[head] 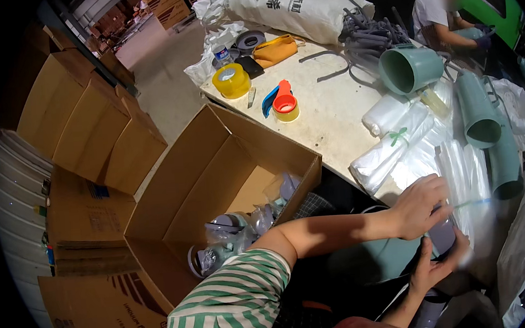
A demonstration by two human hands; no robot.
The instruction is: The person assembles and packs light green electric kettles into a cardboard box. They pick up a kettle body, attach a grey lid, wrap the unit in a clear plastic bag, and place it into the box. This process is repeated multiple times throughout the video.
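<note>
My left hand point(421, 207), reaching from a green-and-white striped sleeve, pinches the upper end of a small grey-purple plastic part point(443, 236). My right hand point(441, 261) holds the same part from below between thumb and fingers. Both hands are near the table's edge, beside bundles of clear plastic bags point(465, 189). Beneath my left forearm lies a large pale green plastic piece point(376, 257), partly in shadow. An open cardboard box point(190, 188) stands to the left, holding several grey and green plastic parts, some in clear bags.
On the table point(329, 126) lie a tape dispenser point(284, 102), a yellow tape roll point(231, 81), an orange pouch point(275, 51), green plastic jug bodies point(410, 70), grey curved strips point(372, 30) and a large woven sack point(296, 6). Cartons point(87, 117) stand left. A co-worker point(445, 20) sits beyond the table.
</note>
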